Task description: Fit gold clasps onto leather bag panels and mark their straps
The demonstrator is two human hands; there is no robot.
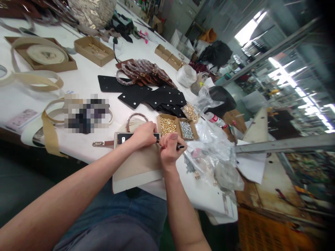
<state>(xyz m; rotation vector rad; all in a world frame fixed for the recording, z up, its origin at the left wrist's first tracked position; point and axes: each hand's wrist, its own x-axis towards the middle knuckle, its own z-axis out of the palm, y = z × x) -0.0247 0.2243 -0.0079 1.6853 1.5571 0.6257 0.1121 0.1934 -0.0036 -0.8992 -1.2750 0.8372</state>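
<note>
A beige bag (138,164) lies at the table's front edge, with a black strip (123,138) along its upper part. A brown strap with a metal buckle (98,143) sticks out to its left. A round wrapped handle (136,116) stands up behind it. My left hand (145,134) has its fingers closed on the bag's upper edge at the black strip. My right hand (170,148) is wrapped round a dark-handled tool (180,147), whose butt shows past the fist. The working end is hidden between my hands.
Beyond my right hand are boxes of gold studs (168,125) and silver studs (186,129). Black panels with studs (164,99) and wrapped brown handles (146,71) lie behind. Clear plastic bags (211,150) cover the right; tape rolls (52,111) stand left.
</note>
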